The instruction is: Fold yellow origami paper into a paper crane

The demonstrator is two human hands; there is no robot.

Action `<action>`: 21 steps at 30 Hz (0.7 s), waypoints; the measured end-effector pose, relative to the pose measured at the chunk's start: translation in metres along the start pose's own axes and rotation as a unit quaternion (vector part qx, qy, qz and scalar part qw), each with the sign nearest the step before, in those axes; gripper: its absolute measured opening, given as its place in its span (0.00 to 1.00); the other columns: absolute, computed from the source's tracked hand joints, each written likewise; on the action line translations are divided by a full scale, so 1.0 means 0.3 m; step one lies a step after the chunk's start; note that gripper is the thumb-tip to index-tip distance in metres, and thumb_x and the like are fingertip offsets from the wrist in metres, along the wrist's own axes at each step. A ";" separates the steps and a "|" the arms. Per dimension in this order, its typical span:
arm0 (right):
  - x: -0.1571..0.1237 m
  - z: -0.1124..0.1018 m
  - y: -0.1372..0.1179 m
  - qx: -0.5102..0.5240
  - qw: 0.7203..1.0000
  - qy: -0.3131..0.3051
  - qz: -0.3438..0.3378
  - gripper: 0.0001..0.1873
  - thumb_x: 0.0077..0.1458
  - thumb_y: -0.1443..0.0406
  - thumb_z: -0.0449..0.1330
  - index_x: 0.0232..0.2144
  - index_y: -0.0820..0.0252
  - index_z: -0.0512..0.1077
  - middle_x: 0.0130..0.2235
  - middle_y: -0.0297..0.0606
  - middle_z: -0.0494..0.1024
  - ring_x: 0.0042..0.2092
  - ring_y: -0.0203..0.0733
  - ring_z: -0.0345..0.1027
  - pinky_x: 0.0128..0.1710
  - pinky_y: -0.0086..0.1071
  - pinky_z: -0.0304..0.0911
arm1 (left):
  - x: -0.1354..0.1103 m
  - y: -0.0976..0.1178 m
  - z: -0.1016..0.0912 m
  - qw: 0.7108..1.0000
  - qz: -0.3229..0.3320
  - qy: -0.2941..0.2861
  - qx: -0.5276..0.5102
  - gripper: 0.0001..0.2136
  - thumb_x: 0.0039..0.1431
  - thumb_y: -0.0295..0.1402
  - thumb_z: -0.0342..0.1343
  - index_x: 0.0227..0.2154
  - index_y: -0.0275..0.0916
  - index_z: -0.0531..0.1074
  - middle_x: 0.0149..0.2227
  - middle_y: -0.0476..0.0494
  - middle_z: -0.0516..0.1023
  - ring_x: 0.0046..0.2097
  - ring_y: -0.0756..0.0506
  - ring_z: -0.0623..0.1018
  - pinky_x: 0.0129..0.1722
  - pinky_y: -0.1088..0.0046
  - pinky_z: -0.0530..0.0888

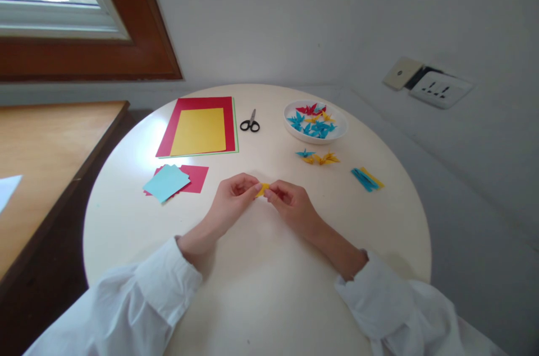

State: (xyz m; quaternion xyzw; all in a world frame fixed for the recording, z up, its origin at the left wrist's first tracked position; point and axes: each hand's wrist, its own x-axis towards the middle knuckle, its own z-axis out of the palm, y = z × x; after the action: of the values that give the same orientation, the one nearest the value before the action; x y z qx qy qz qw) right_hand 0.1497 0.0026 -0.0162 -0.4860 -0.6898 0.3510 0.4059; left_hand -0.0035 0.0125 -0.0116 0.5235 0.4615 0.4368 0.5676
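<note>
My left hand (234, 197) and my right hand (289, 202) meet over the middle of the round white table (261, 288). Both pinch a small folded piece of yellow paper (263, 190) between their fingertips, and most of it is hidden by the fingers. Both sleeves are white. Two small folded paper figures, one blue (305, 153) and one yellow (325, 159), lie just beyond my right hand.
A white bowl (315, 136) of several red, blue and yellow paper cranes sits at the back right. Black scissors (250, 123) lie beside stacked red and yellow sheets (199, 127). Blue and red squares (172, 181) lie left. Blue and yellow strips (367, 178) lie right.
</note>
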 end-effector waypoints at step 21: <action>0.001 -0.005 -0.001 0.011 0.999 0.037 0.009 0.11 0.53 0.60 0.53 0.23 0.59 0.68 0.23 0.32 0.70 0.27 0.34 0.61 0.29 0.29 0.57 | 0.000 -0.002 -0.002 1.000 -0.003 -0.005 0.006 0.12 0.49 0.40 0.60 0.26 0.36 0.71 0.23 0.49 0.72 0.24 0.53 0.68 0.23 0.78 0.61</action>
State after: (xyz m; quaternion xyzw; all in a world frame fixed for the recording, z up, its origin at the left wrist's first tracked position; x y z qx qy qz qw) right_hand 0.1509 0.0029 -0.0153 -0.5005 -0.6660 0.3434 0.4335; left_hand -0.0042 0.0127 -0.0122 0.5279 0.4631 0.4300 0.5674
